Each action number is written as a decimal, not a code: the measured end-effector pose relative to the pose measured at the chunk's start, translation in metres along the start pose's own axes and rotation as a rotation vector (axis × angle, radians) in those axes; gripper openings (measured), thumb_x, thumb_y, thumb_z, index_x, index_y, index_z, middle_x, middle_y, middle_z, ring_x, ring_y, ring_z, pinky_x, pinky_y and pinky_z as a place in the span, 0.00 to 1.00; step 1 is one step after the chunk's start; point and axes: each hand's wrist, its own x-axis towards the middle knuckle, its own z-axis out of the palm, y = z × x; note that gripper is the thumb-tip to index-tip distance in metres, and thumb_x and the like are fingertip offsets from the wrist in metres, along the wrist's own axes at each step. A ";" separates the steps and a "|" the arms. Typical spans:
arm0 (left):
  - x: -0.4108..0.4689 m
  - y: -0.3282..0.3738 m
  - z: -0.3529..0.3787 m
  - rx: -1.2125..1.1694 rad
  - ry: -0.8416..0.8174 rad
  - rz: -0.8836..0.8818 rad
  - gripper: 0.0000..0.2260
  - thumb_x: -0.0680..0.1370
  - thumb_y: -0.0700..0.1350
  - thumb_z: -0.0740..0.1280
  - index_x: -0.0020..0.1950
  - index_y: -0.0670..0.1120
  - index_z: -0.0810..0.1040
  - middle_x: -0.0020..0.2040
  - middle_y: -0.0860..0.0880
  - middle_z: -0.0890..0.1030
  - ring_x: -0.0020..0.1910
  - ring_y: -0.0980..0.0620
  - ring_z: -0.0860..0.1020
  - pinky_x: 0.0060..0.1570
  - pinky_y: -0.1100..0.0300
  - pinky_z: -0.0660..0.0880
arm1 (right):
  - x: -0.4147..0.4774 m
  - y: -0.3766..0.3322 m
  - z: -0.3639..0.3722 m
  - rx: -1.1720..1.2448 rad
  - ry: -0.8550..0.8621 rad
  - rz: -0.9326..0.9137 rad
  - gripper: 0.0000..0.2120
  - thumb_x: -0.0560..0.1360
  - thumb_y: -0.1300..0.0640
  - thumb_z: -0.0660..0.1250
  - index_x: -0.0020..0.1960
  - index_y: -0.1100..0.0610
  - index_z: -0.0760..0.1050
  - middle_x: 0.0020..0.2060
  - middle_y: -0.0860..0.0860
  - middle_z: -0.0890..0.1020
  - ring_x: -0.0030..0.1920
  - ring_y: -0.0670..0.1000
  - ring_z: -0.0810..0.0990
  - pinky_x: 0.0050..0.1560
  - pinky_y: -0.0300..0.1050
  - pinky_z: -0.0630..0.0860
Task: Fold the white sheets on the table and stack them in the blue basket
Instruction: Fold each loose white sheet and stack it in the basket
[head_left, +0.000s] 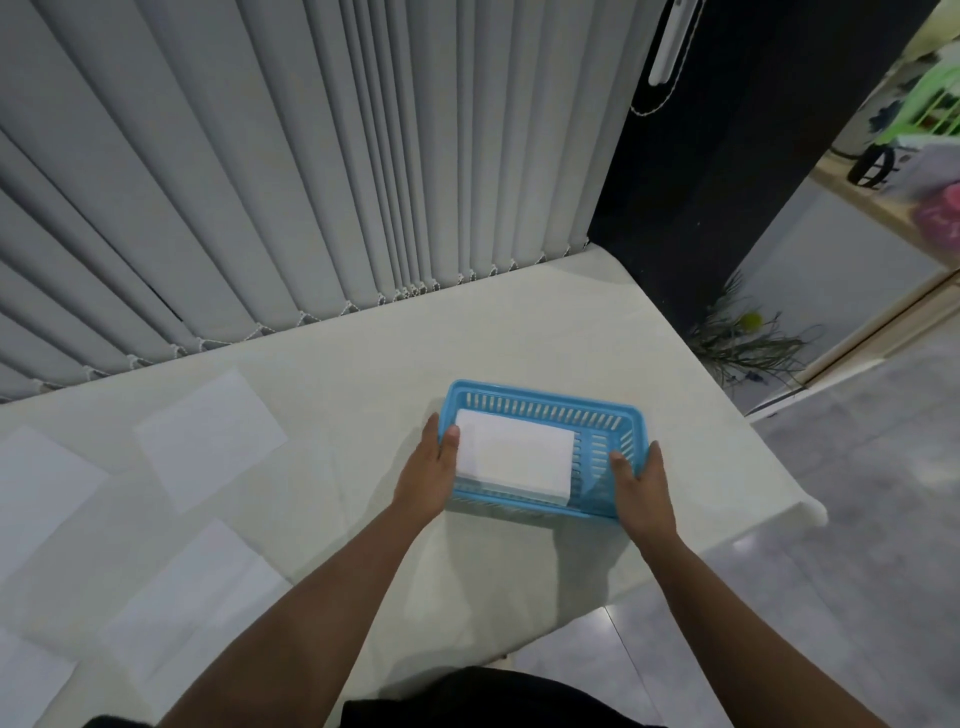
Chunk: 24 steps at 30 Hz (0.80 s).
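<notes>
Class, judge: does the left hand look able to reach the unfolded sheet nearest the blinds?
Likely yes: only bare table lies between them, once the left hand releases the blue basket.

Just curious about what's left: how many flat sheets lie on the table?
4: far sheet, left sheet, near sheet, corner sheet, all left of the basket; overlaps may hide more.

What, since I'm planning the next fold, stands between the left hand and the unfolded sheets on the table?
Nothing visible. The left hand holds the blue basket at its left end; the nearest unfolded sheet lies flat to its left, only bare table between.
</notes>
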 end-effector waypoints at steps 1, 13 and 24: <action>-0.001 0.001 0.003 -0.059 0.008 -0.006 0.26 0.81 0.59 0.48 0.78 0.50 0.53 0.77 0.48 0.62 0.74 0.46 0.64 0.73 0.50 0.60 | -0.001 -0.001 0.000 0.030 0.001 -0.001 0.25 0.77 0.43 0.60 0.67 0.56 0.63 0.60 0.55 0.76 0.58 0.58 0.78 0.57 0.55 0.75; -0.012 -0.022 -0.046 -0.179 0.179 -0.062 0.27 0.81 0.60 0.47 0.77 0.49 0.57 0.75 0.48 0.65 0.73 0.46 0.66 0.73 0.47 0.62 | -0.020 -0.034 0.044 0.057 -0.094 -0.153 0.13 0.78 0.45 0.61 0.57 0.52 0.67 0.50 0.50 0.80 0.45 0.50 0.82 0.43 0.49 0.79; -0.033 -0.075 -0.128 -0.119 0.326 -0.129 0.26 0.82 0.57 0.48 0.77 0.47 0.57 0.76 0.46 0.64 0.74 0.45 0.64 0.73 0.51 0.59 | -0.073 -0.063 0.127 0.094 -0.190 -0.129 0.29 0.73 0.37 0.60 0.66 0.54 0.65 0.58 0.53 0.78 0.53 0.54 0.81 0.55 0.58 0.79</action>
